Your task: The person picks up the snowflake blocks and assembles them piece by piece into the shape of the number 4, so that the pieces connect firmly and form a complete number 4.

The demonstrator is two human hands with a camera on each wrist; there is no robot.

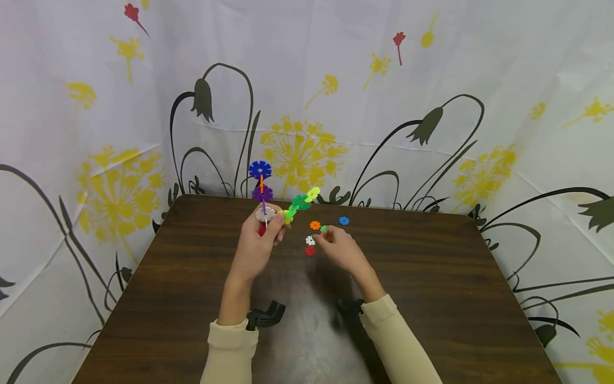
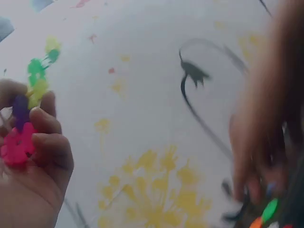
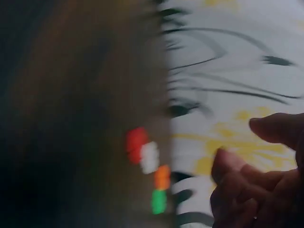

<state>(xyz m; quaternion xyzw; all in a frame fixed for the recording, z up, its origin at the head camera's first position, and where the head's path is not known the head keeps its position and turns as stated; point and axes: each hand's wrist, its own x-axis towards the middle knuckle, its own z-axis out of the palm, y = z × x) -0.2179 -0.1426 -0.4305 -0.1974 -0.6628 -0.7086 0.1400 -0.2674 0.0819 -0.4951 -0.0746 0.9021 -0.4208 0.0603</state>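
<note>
My left hand [image 1: 253, 244] grips a chain of notched plastic discs, raised over the table. One branch stands up with a dark blue disc [image 1: 260, 169] on top and a purple disc [image 1: 262, 193] and a white disc [image 1: 265, 214] below. The other slants right through a green disc [image 1: 300, 202] to a yellow-green disc [image 1: 313, 194]. A pink disc [image 2: 18, 146] shows by the palm in the left wrist view. My right hand [image 1: 342, 249] hovers at the loose discs, thumb and index finger apart with nothing between them in the right wrist view.
Loose on the wooden table [image 1: 431, 277] lie an orange disc [image 1: 315, 225], a white disc [image 1: 310, 240], a red disc [image 1: 309, 250] and a green disc [image 1: 323, 228], which my right hand partly covers. A blue disc [image 1: 344, 220] lies farther right. Behind hangs a flower-printed curtain [image 1: 364, 117].
</note>
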